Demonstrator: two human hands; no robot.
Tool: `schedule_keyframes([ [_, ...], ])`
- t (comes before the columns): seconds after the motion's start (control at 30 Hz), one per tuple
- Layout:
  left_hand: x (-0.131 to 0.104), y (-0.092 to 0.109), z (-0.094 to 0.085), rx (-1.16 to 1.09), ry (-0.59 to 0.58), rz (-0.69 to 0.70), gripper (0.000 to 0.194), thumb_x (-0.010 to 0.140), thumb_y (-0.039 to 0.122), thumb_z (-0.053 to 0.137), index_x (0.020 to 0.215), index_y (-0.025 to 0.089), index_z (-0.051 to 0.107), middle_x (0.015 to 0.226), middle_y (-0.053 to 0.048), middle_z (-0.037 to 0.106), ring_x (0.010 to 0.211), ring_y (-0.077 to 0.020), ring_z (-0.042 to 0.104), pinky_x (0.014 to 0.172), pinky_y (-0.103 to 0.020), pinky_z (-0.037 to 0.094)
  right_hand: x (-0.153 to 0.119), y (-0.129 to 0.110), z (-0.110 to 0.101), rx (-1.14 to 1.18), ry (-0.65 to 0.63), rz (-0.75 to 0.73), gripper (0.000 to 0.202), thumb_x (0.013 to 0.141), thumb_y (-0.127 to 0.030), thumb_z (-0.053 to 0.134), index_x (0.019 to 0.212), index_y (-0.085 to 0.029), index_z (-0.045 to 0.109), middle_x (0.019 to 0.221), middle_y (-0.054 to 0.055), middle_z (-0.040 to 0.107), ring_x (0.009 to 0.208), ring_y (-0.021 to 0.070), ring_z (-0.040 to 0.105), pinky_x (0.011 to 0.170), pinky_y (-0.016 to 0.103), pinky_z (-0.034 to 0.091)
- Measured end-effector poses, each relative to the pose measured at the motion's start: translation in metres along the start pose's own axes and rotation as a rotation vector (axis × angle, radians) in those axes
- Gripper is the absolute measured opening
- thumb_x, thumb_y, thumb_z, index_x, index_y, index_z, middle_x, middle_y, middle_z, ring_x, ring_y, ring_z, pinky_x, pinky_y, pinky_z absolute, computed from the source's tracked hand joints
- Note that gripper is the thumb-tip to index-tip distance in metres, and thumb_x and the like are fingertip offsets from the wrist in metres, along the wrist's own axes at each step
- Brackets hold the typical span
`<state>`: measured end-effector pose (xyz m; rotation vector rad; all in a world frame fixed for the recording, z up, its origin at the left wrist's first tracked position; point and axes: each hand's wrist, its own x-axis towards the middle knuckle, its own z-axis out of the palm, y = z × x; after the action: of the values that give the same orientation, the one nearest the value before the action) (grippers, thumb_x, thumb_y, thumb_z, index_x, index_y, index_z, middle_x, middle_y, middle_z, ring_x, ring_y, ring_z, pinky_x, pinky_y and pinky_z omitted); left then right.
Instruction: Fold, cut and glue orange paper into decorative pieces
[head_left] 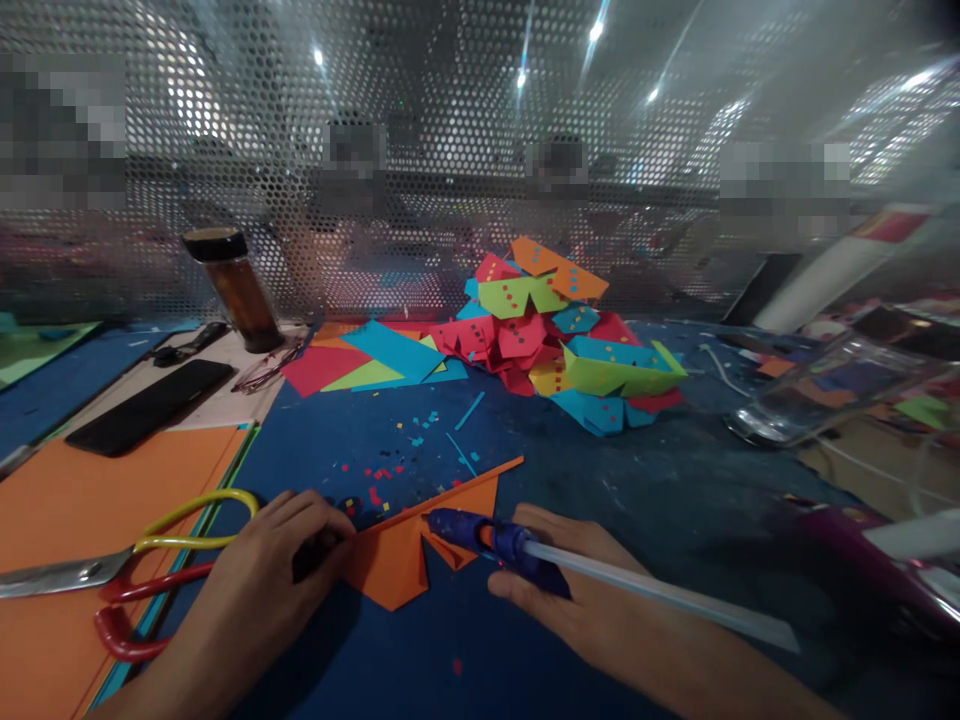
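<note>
My left hand [300, 545] pinches the left end of a folded orange paper piece [394, 570] lying on the blue table. In my right hand [577, 570] is a blue glue gun [480, 535] with a long white glue stick out of its back. The gun's tip touches or hovers just over the upper middle of the orange piece, where a narrow strip runs along the edge. Small red, blue and orange paper bits [379, 480] lie just behind the piece.
Scissors [112, 570] rest on orange sheets [45, 500] at left, near a black phone [150, 405] and a jar [240, 295]. Folded colored papers [525, 335] are piled at the back centre, beside flat sheets [360, 365]. A clear glass [825, 385] is at right, before a perforated metal screen [442, 130].
</note>
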<state>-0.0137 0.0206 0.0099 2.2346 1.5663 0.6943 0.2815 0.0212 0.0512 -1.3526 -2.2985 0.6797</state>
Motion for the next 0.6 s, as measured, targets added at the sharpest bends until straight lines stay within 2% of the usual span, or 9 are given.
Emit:
schedule_keyframes([
  [0.37,0.001,0.000,0.001,0.007,0.008,-0.008,0.014,0.088,0.030,0.055,0.080,0.026,0.066,0.075,0.001,0.065,0.068,-0.0189,0.061,0.066,-0.032,0.045,-0.003,0.003,-0.002,-0.080,-0.003,0.040,0.013,0.091,-0.037,0.059,0.090,-0.027,0.068,0.088,-0.002,0.073,0.074,0.0168,0.069,0.065,0.025,0.057],
  [0.6,-0.001,-0.001,0.001,0.009,0.026,0.009,0.015,0.088,0.028,0.053,0.080,0.026,0.066,0.076,0.002,0.066,0.067,-0.0184,0.061,0.065,-0.031,0.046,-0.011,0.022,0.009,-0.187,0.063,0.011,0.023,0.093,-0.046,0.056,0.096,-0.027,0.070,0.094,0.001,0.074,0.080,0.0194,0.071,0.066,0.028,0.059],
])
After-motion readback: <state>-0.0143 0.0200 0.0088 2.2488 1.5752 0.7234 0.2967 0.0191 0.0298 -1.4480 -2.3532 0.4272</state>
